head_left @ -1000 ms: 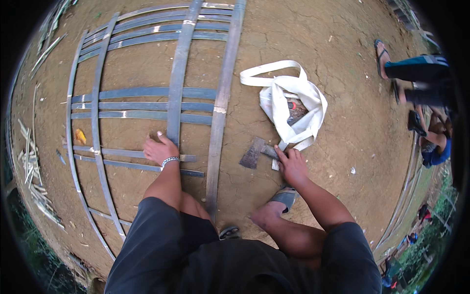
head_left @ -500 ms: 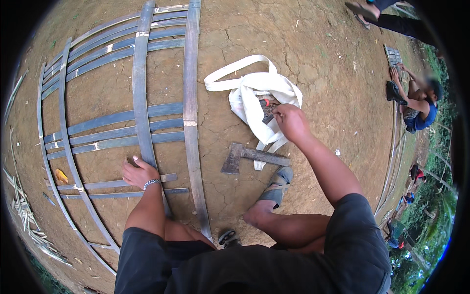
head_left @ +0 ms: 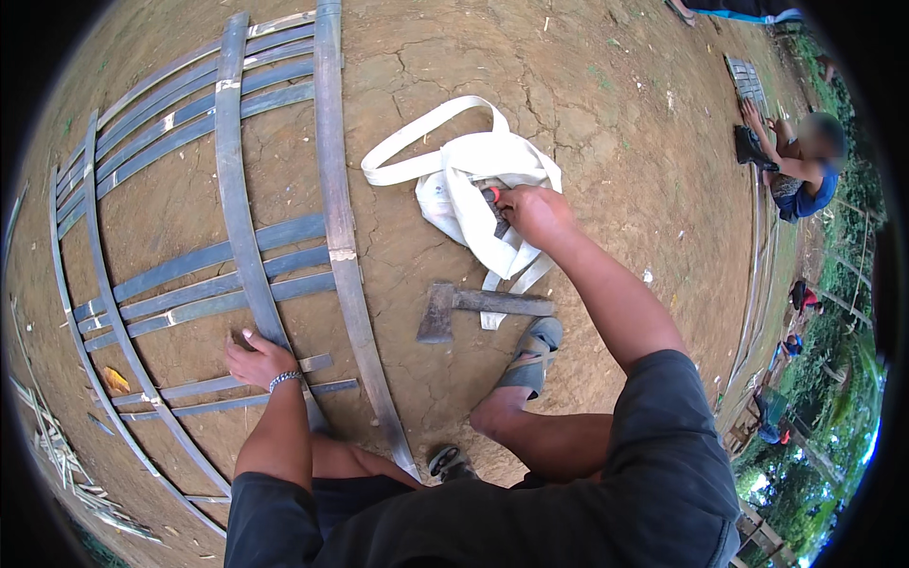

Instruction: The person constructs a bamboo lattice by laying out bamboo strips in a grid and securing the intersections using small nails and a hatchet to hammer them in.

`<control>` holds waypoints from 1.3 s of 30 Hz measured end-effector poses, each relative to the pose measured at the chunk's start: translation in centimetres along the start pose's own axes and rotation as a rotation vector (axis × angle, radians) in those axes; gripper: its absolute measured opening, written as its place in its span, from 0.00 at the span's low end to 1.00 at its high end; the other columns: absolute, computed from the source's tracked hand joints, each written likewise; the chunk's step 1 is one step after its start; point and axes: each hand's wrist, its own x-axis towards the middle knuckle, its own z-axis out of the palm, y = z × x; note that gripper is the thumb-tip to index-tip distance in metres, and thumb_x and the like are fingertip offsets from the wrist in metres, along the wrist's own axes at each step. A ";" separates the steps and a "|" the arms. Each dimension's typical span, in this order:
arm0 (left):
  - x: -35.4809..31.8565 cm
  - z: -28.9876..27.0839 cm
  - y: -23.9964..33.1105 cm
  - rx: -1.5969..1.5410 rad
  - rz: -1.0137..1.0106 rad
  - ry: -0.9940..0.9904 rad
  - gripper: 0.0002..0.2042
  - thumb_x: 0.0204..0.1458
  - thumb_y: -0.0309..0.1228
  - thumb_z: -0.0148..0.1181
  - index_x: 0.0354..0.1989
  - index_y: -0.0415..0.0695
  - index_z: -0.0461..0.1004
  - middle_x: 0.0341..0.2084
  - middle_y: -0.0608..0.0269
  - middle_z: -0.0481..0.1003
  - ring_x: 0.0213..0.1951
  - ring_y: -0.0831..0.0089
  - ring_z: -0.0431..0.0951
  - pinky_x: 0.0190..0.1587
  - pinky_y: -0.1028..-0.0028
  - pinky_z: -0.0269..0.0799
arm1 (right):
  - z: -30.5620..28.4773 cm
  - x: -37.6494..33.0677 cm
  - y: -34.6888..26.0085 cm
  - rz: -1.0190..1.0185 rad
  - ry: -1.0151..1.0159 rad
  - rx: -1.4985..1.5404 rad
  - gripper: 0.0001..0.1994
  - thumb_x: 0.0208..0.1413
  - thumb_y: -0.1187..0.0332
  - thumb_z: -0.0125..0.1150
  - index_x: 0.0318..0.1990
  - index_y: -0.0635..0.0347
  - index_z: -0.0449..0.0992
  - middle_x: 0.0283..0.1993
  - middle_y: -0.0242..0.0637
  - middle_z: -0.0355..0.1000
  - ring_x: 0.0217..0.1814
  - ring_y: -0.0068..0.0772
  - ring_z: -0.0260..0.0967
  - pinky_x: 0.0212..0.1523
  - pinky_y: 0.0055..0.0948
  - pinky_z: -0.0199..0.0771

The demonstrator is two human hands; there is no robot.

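My right hand (head_left: 540,216) reaches into the mouth of a white cloth bag (head_left: 473,222) with a long strap. Its fingers are closed beside a small red-ended thing (head_left: 491,194); what they hold, if anything, is hidden by the hand and the cloth. My left hand (head_left: 260,361) rests with fingers apart on a lattice of dark bamboo slats (head_left: 248,237), where a long slat meets a short cross slat (head_left: 204,386). A hatchet (head_left: 473,305) with a rusty head and wooden handle lies on the ground just below the bag, partly over its strap.
Beside the hatchet is my sandaled foot (head_left: 533,357). Cracked bare earth (head_left: 625,123) surrounds everything. Thin split strips (head_left: 71,459) lie piled at the far left. A person in blue (head_left: 808,180) crouches at the right over another slatted panel (head_left: 748,83), with long poles (head_left: 755,284) nearby.
My right hand has gone from the bag's right edge further into its opening, beside the red-ended thing. The whole view has shifted slightly. My left hand stays on the slats.
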 end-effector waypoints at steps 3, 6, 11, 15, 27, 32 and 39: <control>0.3 -0.3 -0.1 0.006 0.006 -0.012 0.24 0.67 0.46 0.50 0.59 0.38 0.73 0.58 0.45 0.73 0.61 0.46 0.70 0.65 0.50 0.59 | -0.3 -0.2 -0.4 0.016 -0.014 0.047 0.13 0.57 0.65 0.64 0.49 0.40 0.85 0.50 0.34 0.82 0.52 0.46 0.80 0.54 0.42 0.80; 0.2 0.2 -0.7 -0.003 0.030 0.011 0.24 0.66 0.46 0.50 0.59 0.39 0.75 0.57 0.44 0.74 0.59 0.44 0.71 0.64 0.50 0.61 | -0.3 -0.1 0.1 0.068 -0.038 0.093 0.12 0.56 0.64 0.65 0.48 0.41 0.85 0.50 0.36 0.82 0.53 0.45 0.79 0.55 0.42 0.79; 0.3 -0.2 -0.2 -0.001 0.050 0.008 0.22 0.66 0.45 0.52 0.58 0.42 0.76 0.58 0.47 0.73 0.59 0.46 0.71 0.63 0.51 0.62 | -0.6 0.2 0.2 0.161 -0.123 0.170 0.11 0.56 0.63 0.66 0.46 0.46 0.85 0.47 0.39 0.82 0.52 0.47 0.79 0.54 0.43 0.79; 0.3 -0.5 0.1 0.007 0.063 0.006 0.22 0.65 0.44 0.52 0.58 0.42 0.76 0.57 0.48 0.73 0.59 0.46 0.71 0.63 0.50 0.62 | -0.6 0.5 -0.5 0.221 -0.125 0.187 0.09 0.59 0.61 0.65 0.43 0.49 0.85 0.44 0.43 0.82 0.50 0.48 0.79 0.52 0.44 0.79; 0.3 -0.3 -0.2 -0.007 0.080 -0.021 0.22 0.63 0.42 0.53 0.56 0.37 0.75 0.55 0.44 0.73 0.58 0.44 0.71 0.62 0.49 0.63 | -0.2 0.9 -1.4 0.227 -0.105 0.214 0.09 0.58 0.62 0.63 0.39 0.54 0.85 0.41 0.47 0.82 0.47 0.52 0.80 0.51 0.47 0.80; 0.2 -0.4 -0.2 -0.033 0.110 0.013 0.21 0.63 0.41 0.54 0.55 0.35 0.76 0.54 0.40 0.73 0.56 0.42 0.72 0.60 0.49 0.64 | -0.1 1.0 -1.3 0.156 -0.092 0.138 0.09 0.58 0.63 0.62 0.38 0.55 0.84 0.40 0.47 0.82 0.46 0.52 0.80 0.49 0.47 0.80; 0.4 -0.1 -0.6 -0.012 0.042 -0.045 0.23 0.63 0.42 0.53 0.59 0.39 0.74 0.59 0.45 0.71 0.61 0.45 0.70 0.64 0.49 0.61 | -0.1 1.5 -0.8 0.062 -0.147 0.095 0.08 0.56 0.65 0.61 0.39 0.53 0.84 0.41 0.45 0.82 0.47 0.52 0.80 0.52 0.47 0.79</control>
